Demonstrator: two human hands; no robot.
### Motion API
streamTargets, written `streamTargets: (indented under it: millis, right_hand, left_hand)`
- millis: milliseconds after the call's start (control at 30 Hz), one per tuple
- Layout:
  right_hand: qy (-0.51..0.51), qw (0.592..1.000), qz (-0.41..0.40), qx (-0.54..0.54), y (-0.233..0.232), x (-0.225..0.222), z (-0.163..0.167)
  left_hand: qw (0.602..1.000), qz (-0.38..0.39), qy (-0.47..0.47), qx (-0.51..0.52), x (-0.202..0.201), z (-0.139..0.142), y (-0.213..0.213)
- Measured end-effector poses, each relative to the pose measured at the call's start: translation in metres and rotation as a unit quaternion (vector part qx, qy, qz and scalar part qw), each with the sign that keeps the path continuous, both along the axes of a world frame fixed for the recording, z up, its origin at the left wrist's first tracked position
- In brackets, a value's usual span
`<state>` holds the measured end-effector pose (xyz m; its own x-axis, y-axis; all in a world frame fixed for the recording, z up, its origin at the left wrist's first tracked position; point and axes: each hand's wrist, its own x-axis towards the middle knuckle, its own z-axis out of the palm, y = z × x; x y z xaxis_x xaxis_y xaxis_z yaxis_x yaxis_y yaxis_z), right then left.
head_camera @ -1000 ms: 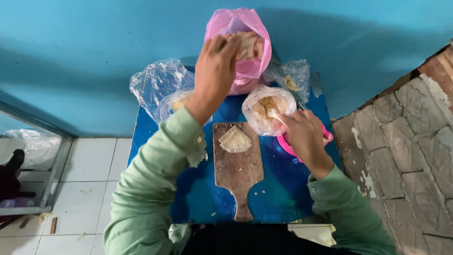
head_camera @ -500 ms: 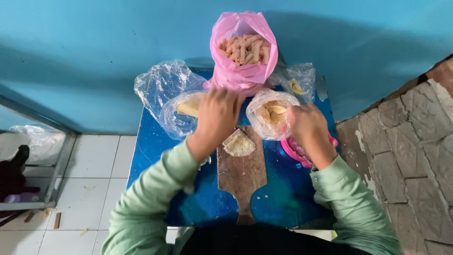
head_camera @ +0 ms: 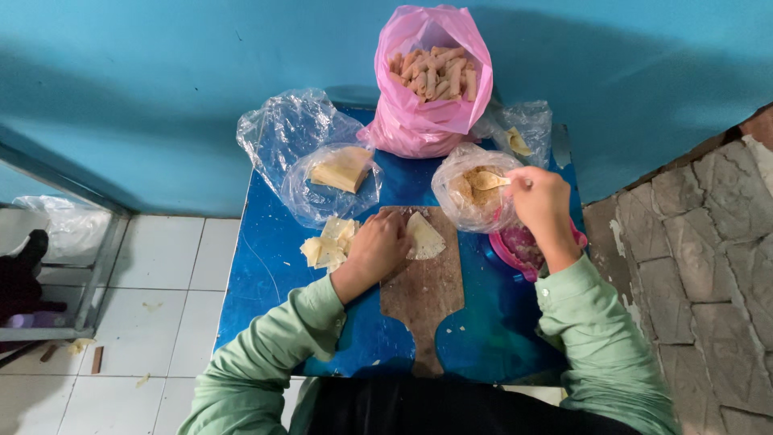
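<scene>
My left hand [head_camera: 378,248] rests on the wooden board [head_camera: 425,282], its fingers touching a pale triangular wrapper sheet [head_camera: 423,236] lying there. My right hand [head_camera: 541,203] holds a small spoon [head_camera: 489,180] over a clear bag of brown crumbly filling [head_camera: 467,193]. A small pile of loose wrapper pieces [head_camera: 328,242] lies left of the board. Behind it a clear bag holds a stack of wrappers [head_camera: 341,169]. A pink bag of rolled brown sticks [head_camera: 431,76] stands at the back.
Everything sits on a small blue table [head_camera: 266,274] against a turquoise wall. A pink bowl [head_camera: 518,246] lies under my right wrist. Another clear bag [head_camera: 522,129] is at the back right. Stone paving is on the right, white tiles on the left.
My left hand came down from the pink bag at the back to the wrapper on the board. My right hand lifted the spoon into the filling bag.
</scene>
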<state>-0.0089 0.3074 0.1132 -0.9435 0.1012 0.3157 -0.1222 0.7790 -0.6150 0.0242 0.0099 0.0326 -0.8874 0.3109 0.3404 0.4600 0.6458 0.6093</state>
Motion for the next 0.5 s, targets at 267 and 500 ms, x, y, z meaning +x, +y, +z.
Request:
streamTargets:
  millis: [267, 500]
  right_hand:
    - [-0.078, 0.958, -0.048, -0.272, 0.010, 0.017, 0.007]
    - [-0.079, 0.953, 0.021, -0.291, -0.004, 0.067, 0.013]
  left_hand:
    - [0.956, -0.024, -0.156, 0.247, 0.009, 0.015, 0.032]
    - [0.968, 0.000, -0.131, 0.215, 0.032, 0.009, 0.005]
